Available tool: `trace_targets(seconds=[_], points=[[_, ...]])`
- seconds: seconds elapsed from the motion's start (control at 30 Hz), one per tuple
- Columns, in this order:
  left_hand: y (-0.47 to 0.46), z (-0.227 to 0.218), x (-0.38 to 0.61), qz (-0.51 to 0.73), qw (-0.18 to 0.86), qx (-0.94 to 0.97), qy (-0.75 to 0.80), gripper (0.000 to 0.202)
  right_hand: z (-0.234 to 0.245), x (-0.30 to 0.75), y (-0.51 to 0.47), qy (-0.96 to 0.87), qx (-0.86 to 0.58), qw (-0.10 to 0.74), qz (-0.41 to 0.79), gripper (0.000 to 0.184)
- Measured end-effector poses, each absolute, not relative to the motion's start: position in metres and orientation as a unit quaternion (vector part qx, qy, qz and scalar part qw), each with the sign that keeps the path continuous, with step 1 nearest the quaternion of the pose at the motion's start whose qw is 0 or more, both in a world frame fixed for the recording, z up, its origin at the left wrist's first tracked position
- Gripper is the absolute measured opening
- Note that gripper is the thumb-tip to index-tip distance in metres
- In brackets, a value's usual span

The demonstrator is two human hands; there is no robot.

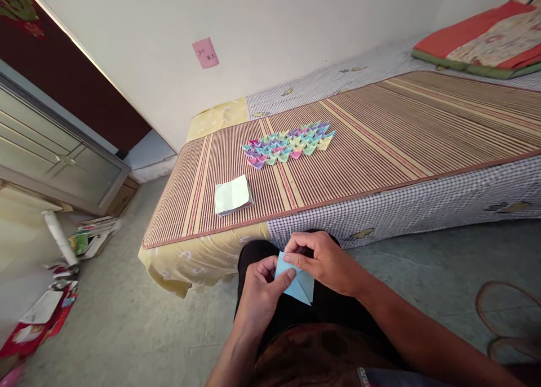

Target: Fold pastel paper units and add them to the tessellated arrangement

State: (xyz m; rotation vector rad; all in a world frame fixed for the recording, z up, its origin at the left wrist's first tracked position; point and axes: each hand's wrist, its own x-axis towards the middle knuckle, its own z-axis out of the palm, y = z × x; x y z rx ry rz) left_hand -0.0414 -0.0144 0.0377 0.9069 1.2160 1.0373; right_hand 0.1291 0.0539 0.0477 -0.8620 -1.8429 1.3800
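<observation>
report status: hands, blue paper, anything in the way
Left hand and right hand both holding blue paper. Paper shows folds. Nothing seen in its way; stack and folded pieces lie on the mat.

Pale wall (338, 15); pink paper note (205, 53) on it, handwriting too small to read. Bed (443, 192) below, dressed in blue-white checked sheet (313, 84), yellow section (211, 260) at near-left corner. Striped mat (372, 130) over most of the top. Far right: folded quilt (486, 40), red-orange with floral panel, green edge. Grey floor (169, 325). Left: panelled cabinet (59, 145); near it, pile of books and papers (95, 235).
</observation>
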Motion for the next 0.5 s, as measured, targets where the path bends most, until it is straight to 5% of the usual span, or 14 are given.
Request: trace_targets(seconds=[0.27,0.37,0.5], points=[[-0.014,0.038,-0.042,0.432,0.576,0.407,0.563,0.039,0.049,0.124,0.054,-0.747,-0.343,0.278,0.497,0.024],[-0.012,0.037,-0.041,0.462,0.578,0.383,0.553,0.036,0.048,0.128,0.060,-0.701,-0.339,0.303,0.549,0.014],[-0.007,0.037,-0.043,0.589,0.549,0.273,0.527,0.032,0.036,0.134,0.064,-0.543,-0.328,0.384,0.671,0.043]])
